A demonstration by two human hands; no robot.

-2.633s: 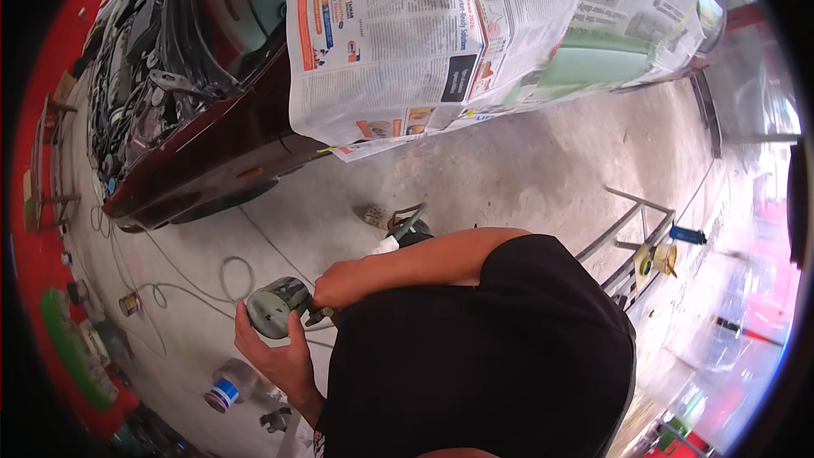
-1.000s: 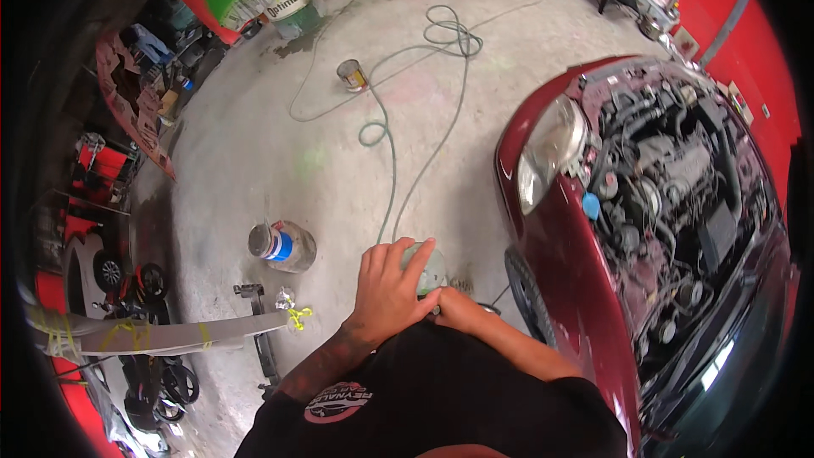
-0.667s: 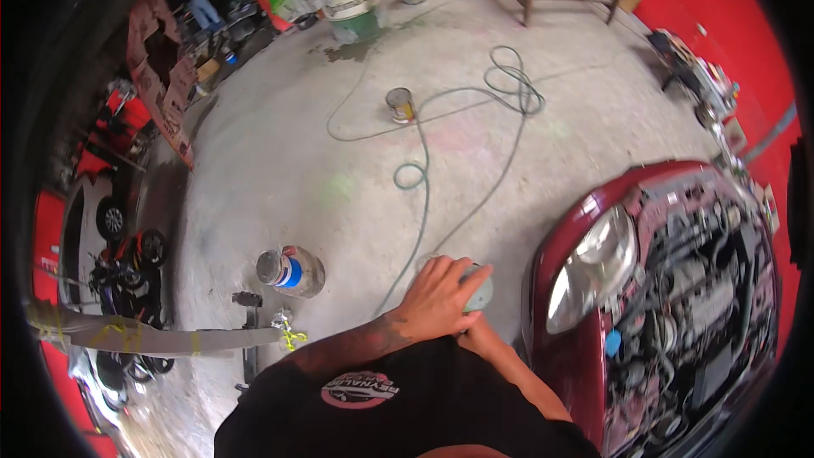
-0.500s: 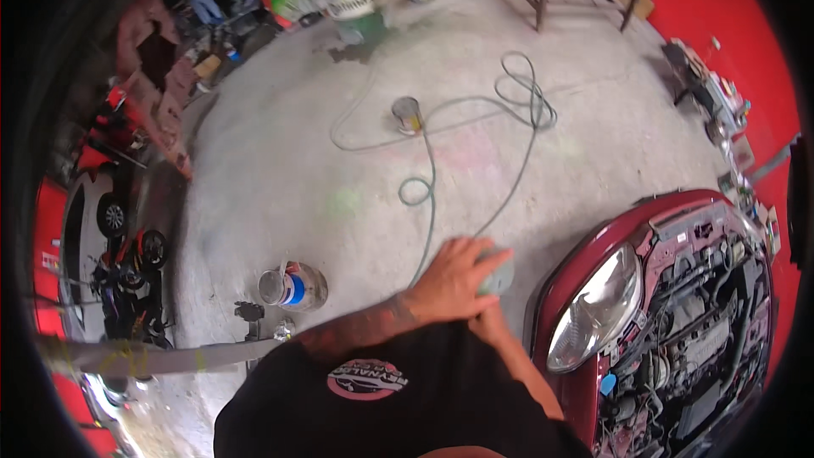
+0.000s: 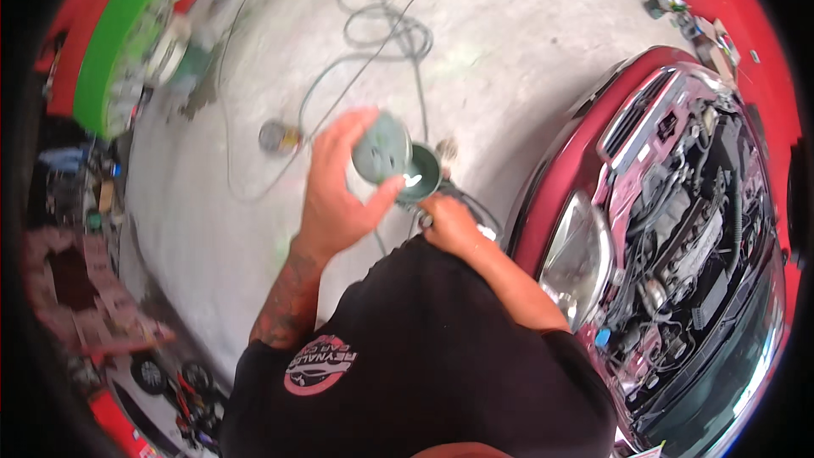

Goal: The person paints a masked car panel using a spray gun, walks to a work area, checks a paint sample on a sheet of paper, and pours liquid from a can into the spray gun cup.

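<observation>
My left hand [image 5: 335, 191] grips a round, grey-green lid [image 5: 379, 148] between its thumb and fingers, tilted over the left side of a green cup [image 5: 426, 171]. The cup's mouth is uncovered on the right, and light glints inside it. Below the cup, my right hand [image 5: 451, 225] is closed around what looks like a paint spray gun [image 5: 426, 220]. Only small metal parts of the gun show beside the fingers; its handle is hidden.
To the right stands a dark red car [image 5: 551, 178] with its engine bay exposed. A green hose [image 5: 386, 30] lies looped on the concrete floor beyond my hands. An open can [image 5: 278, 137] stands left of it. A white car and motorcycle are at lower left.
My left hand has lifted the lid off the cup and moved left with it, uncovering the cup's mouth. The view has turned to the right, bringing more of the red car in.
</observation>
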